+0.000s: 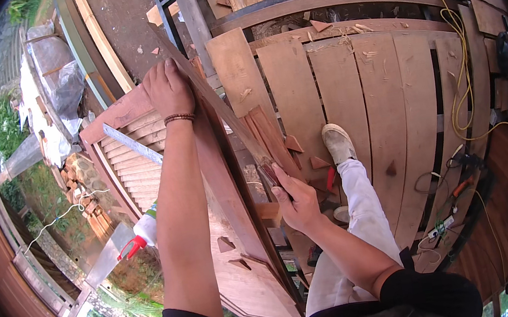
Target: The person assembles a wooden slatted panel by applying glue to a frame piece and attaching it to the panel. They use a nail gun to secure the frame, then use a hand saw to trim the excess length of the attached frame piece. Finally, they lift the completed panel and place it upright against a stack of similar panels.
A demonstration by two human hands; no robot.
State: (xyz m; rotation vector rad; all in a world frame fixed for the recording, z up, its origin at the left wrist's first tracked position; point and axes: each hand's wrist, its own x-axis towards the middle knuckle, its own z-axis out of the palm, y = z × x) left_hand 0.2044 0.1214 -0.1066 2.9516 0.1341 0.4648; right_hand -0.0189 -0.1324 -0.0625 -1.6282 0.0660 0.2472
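Observation:
A louvred wooden door panel (225, 206) stands on edge in front of me, slanting from upper left to lower middle. My left hand (168, 90) is closed over the corner of its frame, close beside a long, narrow brown strip (217, 103). In my right hand (297, 199) is the near end of that strip, with the fingers wrapped round a darker, handle-like part; its exact kind is unclear. A pale metal ruler (131, 143) lies across the louvres, partly behind my left forearm. Reddish boards (271, 134) lie just beyond my right hand.
A white bottle with a red cap (140, 236) is left of my forearm. Wood shavings and triangular offcuts (320, 162) lie on the slatted plank platform (380, 98), near my shoe (339, 142) and a red object (331, 179). Yellow cable (466, 69) and cords run along the right.

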